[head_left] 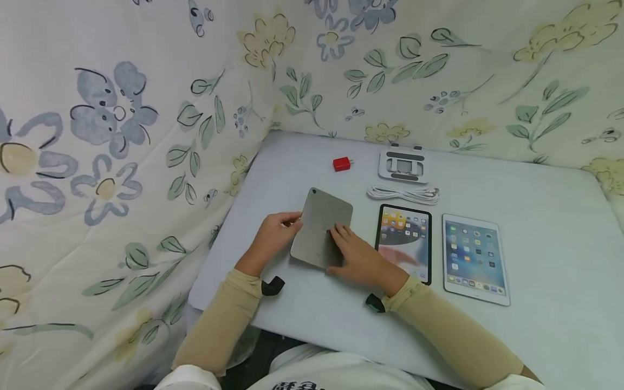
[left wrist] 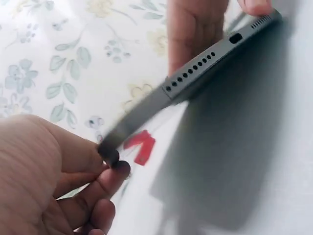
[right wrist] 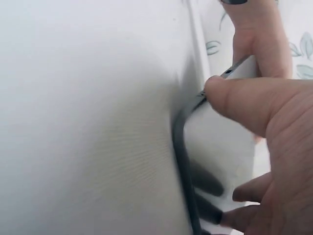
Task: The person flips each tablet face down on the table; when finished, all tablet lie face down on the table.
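A grey tablet (head_left: 319,225) lies back side up, tilted, its left side raised over the white table. At the left edge my left hand (head_left: 279,236) pinches it between thumb and fingers. My right hand (head_left: 358,253) lays its fingers on the tablet's back toward the right, and its thumb (right wrist: 218,93) touches the lower edge. The left wrist view shows that lower edge with speaker holes and a port (left wrist: 235,38). On the right stand two more tablets with lit screens: a black-framed one (head_left: 404,241), partly behind my right forearm, and a white-framed one (head_left: 475,259).
Behind the tablets lie a coiled white cable (head_left: 403,194), a red charger plug (head_left: 342,163) and a silver folding stand (head_left: 403,164). The white table (head_left: 551,233) meets a flowered curtain (head_left: 312,81) at its back and left side.
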The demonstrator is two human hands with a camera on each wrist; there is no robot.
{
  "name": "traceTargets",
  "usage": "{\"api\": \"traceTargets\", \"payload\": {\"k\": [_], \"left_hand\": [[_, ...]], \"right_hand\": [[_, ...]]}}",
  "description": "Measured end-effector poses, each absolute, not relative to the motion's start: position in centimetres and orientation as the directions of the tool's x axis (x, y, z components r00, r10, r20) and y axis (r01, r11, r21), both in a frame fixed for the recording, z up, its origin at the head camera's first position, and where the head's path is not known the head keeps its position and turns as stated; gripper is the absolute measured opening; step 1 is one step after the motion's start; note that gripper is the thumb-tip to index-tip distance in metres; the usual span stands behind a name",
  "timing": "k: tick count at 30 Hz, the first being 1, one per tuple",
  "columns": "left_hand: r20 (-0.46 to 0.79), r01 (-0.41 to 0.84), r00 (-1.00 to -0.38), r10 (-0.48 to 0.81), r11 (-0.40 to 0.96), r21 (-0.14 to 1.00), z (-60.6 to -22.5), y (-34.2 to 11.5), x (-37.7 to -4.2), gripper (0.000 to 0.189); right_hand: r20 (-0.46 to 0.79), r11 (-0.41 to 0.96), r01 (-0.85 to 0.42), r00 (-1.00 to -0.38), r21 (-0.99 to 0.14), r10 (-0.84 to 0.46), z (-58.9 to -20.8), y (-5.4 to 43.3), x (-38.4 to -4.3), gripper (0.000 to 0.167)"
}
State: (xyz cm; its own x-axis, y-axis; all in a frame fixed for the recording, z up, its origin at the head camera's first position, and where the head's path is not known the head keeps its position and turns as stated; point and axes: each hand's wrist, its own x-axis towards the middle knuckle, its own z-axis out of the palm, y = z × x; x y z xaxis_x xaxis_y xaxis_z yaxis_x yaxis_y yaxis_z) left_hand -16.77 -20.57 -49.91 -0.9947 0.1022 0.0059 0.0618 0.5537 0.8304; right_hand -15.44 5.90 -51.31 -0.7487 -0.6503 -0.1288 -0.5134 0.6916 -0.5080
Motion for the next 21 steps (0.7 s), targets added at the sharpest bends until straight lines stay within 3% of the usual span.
{"api": "traceTargets", "payload": {"k": [6, 17, 21], "left_hand": [[-0.059, 0.017, -0.995, 0.083, 0.71, 0.704, -51.6, -19.3, -17.5, 0.033], [0.059, 0.144, -0.989, 0.132, 0.852, 0.504, -51.8, -18.4, -17.1, 0.021], [0.1, 0.211, -0.977, 0.187, 0.9, 0.381, -51.9, -18.3, -17.0, 0.015]], "right_hand": [[-0.15, 0.709, -0.51, -0.751, -0.487, -0.643, -52.1, 6.9, -15.2, 0.101], [-0.156, 0.723, -0.525, -0.75, -0.449, -0.642, -52.0, 6.7, -15.2, 0.101], [-0.16, 0.726, -0.525, -0.751, -0.443, -0.641, -52.1, 6.6, -15.2, 0.101]]}}
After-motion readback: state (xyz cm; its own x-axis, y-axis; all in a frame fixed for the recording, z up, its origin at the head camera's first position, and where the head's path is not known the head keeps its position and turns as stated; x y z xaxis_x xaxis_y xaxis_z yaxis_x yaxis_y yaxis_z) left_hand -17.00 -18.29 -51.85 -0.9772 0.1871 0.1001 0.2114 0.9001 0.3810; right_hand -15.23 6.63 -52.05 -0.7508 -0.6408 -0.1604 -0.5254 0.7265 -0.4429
